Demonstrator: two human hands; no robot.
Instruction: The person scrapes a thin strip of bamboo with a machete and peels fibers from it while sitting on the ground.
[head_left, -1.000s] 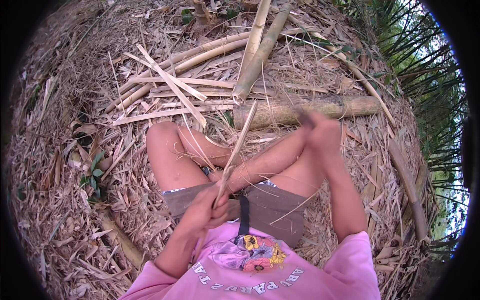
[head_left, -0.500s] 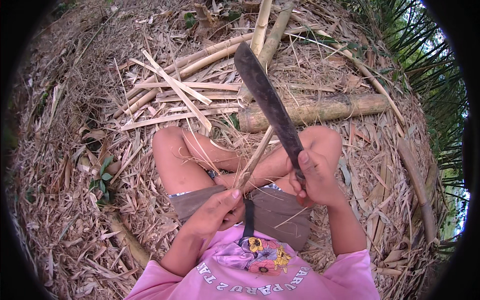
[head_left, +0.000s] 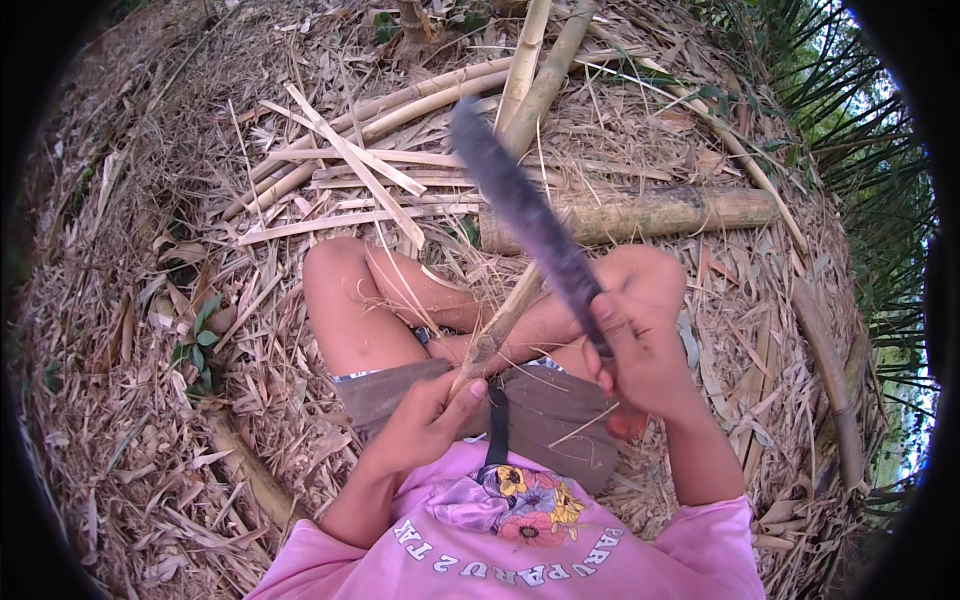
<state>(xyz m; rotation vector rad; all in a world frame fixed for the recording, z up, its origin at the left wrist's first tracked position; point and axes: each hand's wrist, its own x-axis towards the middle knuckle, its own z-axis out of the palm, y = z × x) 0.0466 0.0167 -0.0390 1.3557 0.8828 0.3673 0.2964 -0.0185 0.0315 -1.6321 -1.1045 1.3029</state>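
Note:
Closed around a machete (head_left: 530, 220) is my right hand (head_left: 640, 360), over my right thigh. The dark blade slants up and to the left, blurred by motion, and a reddish handle end shows below the fist. My left hand (head_left: 430, 415) grips the near end of a split bamboo strip (head_left: 495, 338) above my lap. That strip slopes up and to the right across my crossed legs, and its far part passes behind the blade. Whether the blade touches the strip, I cannot tell. Thin curly shavings lie on my legs.
Pale split bamboo strips (head_left: 365, 185) lie crossed beyond my left knee. A thick bamboo log (head_left: 660, 220) rests beyond my right knee, with bamboo poles (head_left: 545, 90) behind it. Another pole (head_left: 832, 370) curves along the right. Dry leaves cover the ground; a small green plant (head_left: 200, 340) grows at left.
The machete's tip has swung slightly left and down, and its blade is now blurred. My left hand has shifted a little left, and the bamboo strip's near end has turned with it.

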